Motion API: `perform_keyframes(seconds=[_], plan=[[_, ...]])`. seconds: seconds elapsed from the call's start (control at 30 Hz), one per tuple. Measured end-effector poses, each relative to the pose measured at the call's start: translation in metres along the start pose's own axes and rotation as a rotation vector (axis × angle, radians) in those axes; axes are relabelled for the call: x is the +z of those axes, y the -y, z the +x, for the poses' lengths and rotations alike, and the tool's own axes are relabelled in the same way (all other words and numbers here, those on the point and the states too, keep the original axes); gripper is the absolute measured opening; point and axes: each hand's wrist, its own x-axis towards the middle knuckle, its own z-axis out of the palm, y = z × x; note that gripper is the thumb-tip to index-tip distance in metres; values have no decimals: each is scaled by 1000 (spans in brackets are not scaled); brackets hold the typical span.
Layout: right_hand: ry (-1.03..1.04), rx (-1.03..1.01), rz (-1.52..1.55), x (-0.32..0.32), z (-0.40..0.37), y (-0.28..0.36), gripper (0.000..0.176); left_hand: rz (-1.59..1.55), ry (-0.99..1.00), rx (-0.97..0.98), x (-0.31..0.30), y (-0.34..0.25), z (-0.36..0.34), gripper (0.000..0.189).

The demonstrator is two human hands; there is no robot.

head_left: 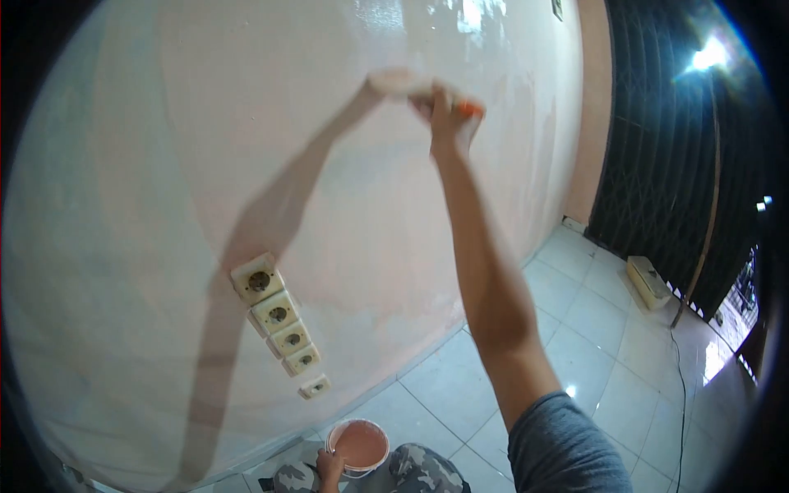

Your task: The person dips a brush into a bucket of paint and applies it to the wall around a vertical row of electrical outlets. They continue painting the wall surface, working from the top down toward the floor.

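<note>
My right hand, arm stretched up and forward, is closed round a paintbrush with an orange handle end. The brush's wide head lies against or very near the pale pink wall, blurred by motion. Low between my knees, a small bucket contains pinkish paint. My left hand grips the bucket's left rim. Wet, shiny patches show on the upper wall, and my arm's shadow falls across it.
Several socket boxes run in a line on the lower wall. White tiles cover the floor. At right are a dark folding gate, a long pole with a bright lamp, a cream box and a cable.
</note>
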Motion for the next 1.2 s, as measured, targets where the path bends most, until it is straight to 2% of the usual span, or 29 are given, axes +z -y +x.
perform_keyframes(seconds=[0.03,0.1,0.17,0.2,0.23,0.3,0.37,0.4,0.47,0.53,0.6,0.67,0.73,0.8,0.87,0.9,0.97,1.0,1.03,1.07,1.1,1.13,1.2], plan=[[-21,40,71,-21,-48,7,24,25,-8,31,3,3,1,48],[-49,186,20,-62,-101,13,24,24,-7,46,6,12,2,47],[-87,246,-31,-71,-117,23,23,11,-12,78,0,4,-2,46],[-124,309,-92,-71,-117,29,22,-23,59,33,-12,-7,-16,46],[-144,284,-110,-64,-106,33,21,-61,127,-11,-22,-16,-25,46],[-121,227,-98,-41,-69,39,22,-63,139,-21,-27,-18,-25,48],[-79,202,-119,-15,-22,44,25,-65,161,-36,-14,4,-9,50],[-54,218,-141,0,4,53,27,-15,88,-3,5,33,12,52],[-46,249,-290,30,50,82,32,21,16,30,19,41,28,54],[-49,151,-246,52,101,87,34,-19,-12,36,19,40,27,53],[-91,32,71,75,132,99,33,-56,-38,40,8,23,15,51],[-87,3,171,92,153,111,33,-74,-51,32,14,28,19,50],[34,-27,264,100,169,105,29,-83,-52,27,10,18,13,49],[35,-20,151,88,166,79,28,-79,-41,6,5,7,6,48],[178,90,234,63,175,32,28,-74,-29,-22,-1,-5,-1,47],[251,107,193,31,196,-13,31,-50,-25,-34,-5,-10,-8,46],[133,31,165,-11,91,-25,34,-26,-23,-19,-11,-24,-12,44],[273,-35,96,-48,43,-32,36,-23,-24,5,-10,-18,-15,44],[-63,99,211,-66,-5,-37,26,-43,-8,18,2,-4,-3,44],[10,128,93,-90,-61,-21,25,-62,7,29,11,12,6,44],[-39,227,11,-108,-103,-6,27,-59,10,18,8,14,-1,44],[-87,324,-69,-116,-129,3,29,-19,26,38,-1,3,-8,44],[-94,336,-60,-115,-143,9,31,19,33,63,-5,6,-11,44]])
